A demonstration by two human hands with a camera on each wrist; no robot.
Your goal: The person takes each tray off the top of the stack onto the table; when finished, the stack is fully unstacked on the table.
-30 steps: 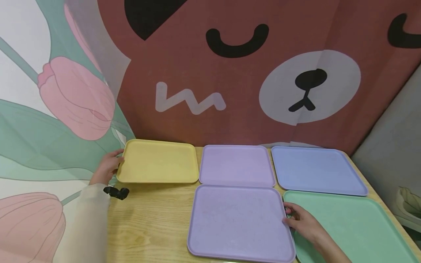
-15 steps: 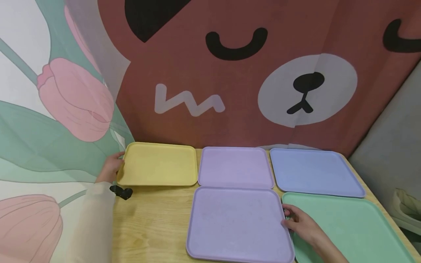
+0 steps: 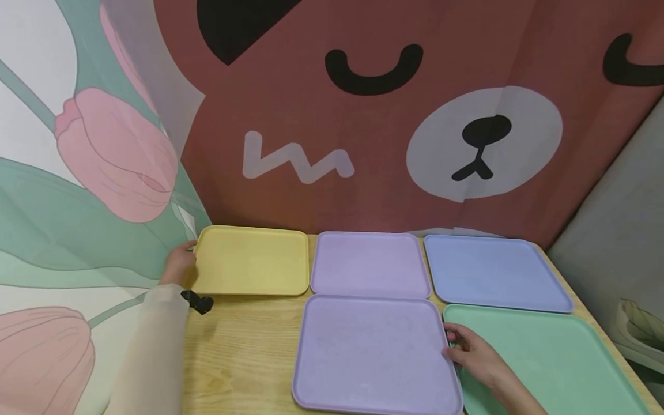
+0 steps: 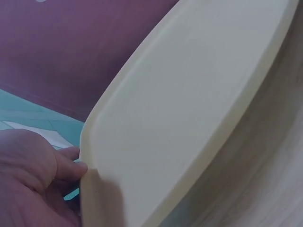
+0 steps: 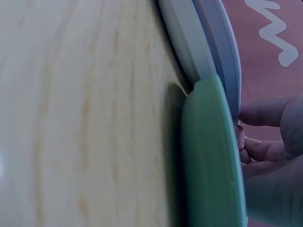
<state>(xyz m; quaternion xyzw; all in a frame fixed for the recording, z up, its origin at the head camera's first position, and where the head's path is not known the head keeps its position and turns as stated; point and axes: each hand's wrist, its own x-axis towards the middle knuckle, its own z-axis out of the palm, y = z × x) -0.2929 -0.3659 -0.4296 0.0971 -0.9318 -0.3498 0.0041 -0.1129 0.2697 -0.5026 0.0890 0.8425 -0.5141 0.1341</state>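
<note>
The yellow tray [image 3: 251, 260] stands at the back left of the table. My left hand [image 3: 180, 264] holds its left edge, the thumb on the rim in the left wrist view; the other fingers are partly hidden. Shadow shows under the tray's front side [image 4: 189, 184], so that side seems slightly off the table. Farther right, my right hand [image 3: 477, 354] pinches the right edge of the near purple tray [image 3: 376, 354], beside the green tray [image 3: 544, 351]. Seen from the right wrist, the green tray [image 5: 213, 156] partly covers a pale tray edge [image 5: 187, 38] next to a purple one [image 5: 222, 42].
A lilac tray [image 3: 370, 265] and a blue tray [image 3: 495, 271] lie along the back. Bare wood tabletop [image 3: 241, 351] shows at the front left. A bear-print cloth [image 3: 290, 202] hangs behind, and a tulip-print cloth [image 3: 119, 155] borders the left side.
My left hand and the left end of the yellow tray have shifted slightly right. The right hand keeps its hold on the purple tray. The head view has moved a little.
</note>
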